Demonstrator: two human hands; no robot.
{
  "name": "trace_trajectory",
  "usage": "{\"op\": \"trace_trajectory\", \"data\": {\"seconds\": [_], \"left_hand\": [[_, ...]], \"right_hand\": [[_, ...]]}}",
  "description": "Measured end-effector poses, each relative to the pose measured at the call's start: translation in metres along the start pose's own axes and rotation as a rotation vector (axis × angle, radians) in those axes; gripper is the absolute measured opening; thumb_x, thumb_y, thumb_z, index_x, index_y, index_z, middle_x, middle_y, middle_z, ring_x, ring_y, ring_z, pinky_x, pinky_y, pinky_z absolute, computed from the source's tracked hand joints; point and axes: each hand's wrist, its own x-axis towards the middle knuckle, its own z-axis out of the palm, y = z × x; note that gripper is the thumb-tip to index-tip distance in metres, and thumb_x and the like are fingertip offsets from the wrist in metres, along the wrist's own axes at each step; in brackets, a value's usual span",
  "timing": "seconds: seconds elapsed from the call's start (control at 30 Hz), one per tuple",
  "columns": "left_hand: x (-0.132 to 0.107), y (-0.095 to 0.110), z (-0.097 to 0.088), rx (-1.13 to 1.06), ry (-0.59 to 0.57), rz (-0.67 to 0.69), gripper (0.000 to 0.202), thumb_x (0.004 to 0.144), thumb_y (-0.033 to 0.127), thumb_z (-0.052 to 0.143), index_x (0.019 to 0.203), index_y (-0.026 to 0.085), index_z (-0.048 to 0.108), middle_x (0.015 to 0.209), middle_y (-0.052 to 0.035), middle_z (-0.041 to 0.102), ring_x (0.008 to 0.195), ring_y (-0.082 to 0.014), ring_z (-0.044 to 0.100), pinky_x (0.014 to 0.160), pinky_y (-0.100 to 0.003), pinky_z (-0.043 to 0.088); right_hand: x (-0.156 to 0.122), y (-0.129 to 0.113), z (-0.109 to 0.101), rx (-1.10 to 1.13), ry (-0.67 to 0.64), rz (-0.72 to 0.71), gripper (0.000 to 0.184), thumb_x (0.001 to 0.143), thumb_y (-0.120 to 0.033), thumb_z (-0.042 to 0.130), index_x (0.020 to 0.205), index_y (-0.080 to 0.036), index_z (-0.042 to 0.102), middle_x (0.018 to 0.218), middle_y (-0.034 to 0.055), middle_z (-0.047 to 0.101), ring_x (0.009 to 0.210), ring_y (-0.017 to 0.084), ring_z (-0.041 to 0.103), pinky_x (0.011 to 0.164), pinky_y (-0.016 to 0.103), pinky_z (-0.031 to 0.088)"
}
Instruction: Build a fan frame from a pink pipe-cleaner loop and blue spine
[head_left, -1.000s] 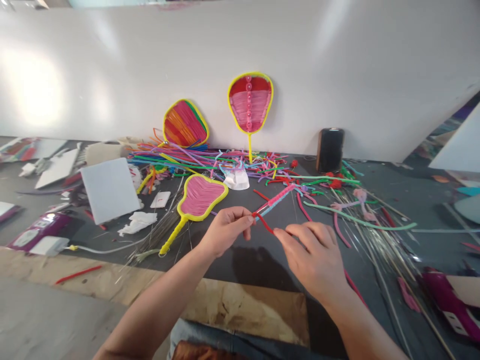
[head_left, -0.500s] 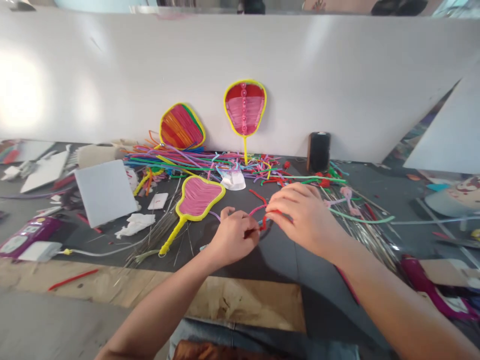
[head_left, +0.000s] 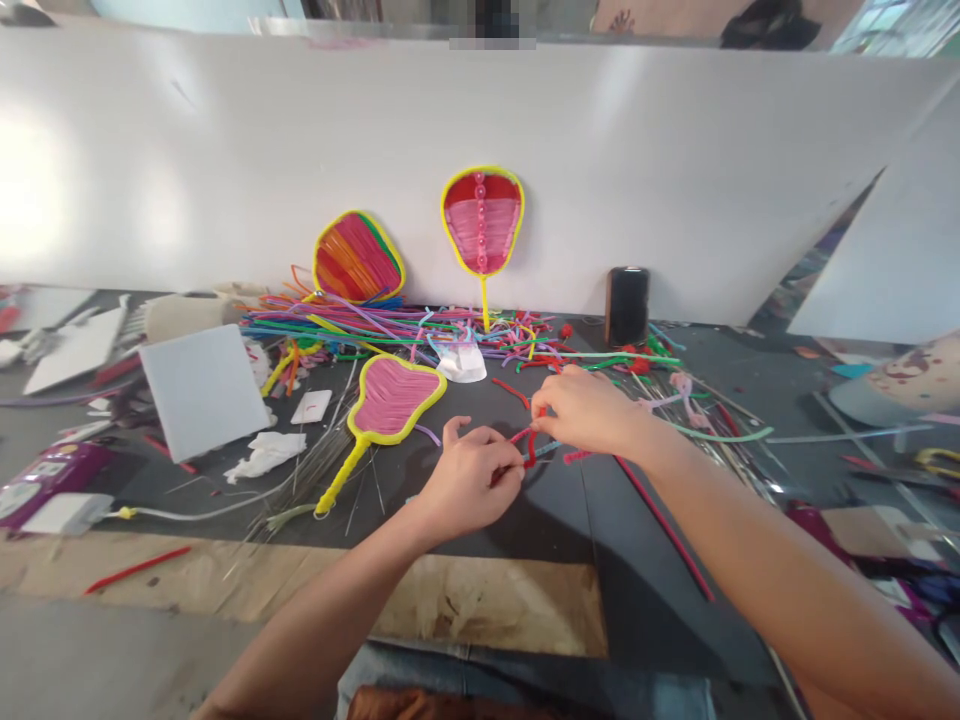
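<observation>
Between my two hands is a red pipe cleaner (head_left: pixel 532 446), bent into a curve. My left hand (head_left: pixel 474 473) pinches its lower end, the fingers closed and partly hiding it. The fingertips of my right hand (head_left: pixel 581 408) are closed on its upper part, a little higher and to the right. Just left of my left hand lies a fan (head_left: pixel 397 398) with a pink wound face, yellow rim and twisted yellow handle. Pieces of pink and light blue pipe cleaner (head_left: pixel 550 449) lie beneath my hands. A long dark red pipe cleaner (head_left: pixel 666 528) lies below my right forearm.
Two more fans, one pink and red (head_left: pixel 483 222), one striped orange (head_left: pixel 358 257), lean on the white board (head_left: pixel 300 130). Heaped pipe cleaners (head_left: pixel 352 325) lie before them. A black phone (head_left: pixel 627 306) stands at right. A purple glue gun (head_left: pixel 56 480) and white square (head_left: pixel 204 392) are at left.
My right hand has shifted slightly up and left along the red pipe cleaner. The long dark red pipe cleaner under my forearm shows more. The whole view has shifted a little.
</observation>
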Motion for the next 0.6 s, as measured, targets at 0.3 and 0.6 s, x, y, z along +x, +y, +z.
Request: {"op": "trace_trajectory", "data": {"seconds": [0.3, 0.6], "left_hand": [[0.005, -0.011, -0.008, -0.597, -0.016, -0.324, 0.020, 0.080, 0.028, 0.051, 0.063, 0.017, 0.055, 0.050, 0.0027, 0.058, 0.049, -0.0099, 0.047, 0.057, -0.024, 0.034], [0.004, -0.013, -0.003, -1.062, -0.132, -0.347, 0.020, 0.079, 0.033, 0.061, 0.082, 0.014, 0.065, 0.054, 0.0004, 0.061, 0.051, -0.0080, 0.053, 0.061, -0.021, 0.036]], "right_hand": [[-0.045, 0.012, -0.007, 0.327, 0.957, -0.020, 0.014, 0.086, -0.025, 0.056, 0.096, -0.021, 0.065, 0.097, 0.0071, 0.067, 0.089, 0.022, 0.061, 0.081, 0.036, 0.048], [-0.054, -0.015, 0.078, 1.282, 0.374, 0.100, 0.031, 0.088, -0.037, 0.053, 0.112, -0.019, 0.059, 0.089, 0.0052, 0.065, 0.052, 0.009, 0.054, 0.043, 0.022, 0.043]]}}
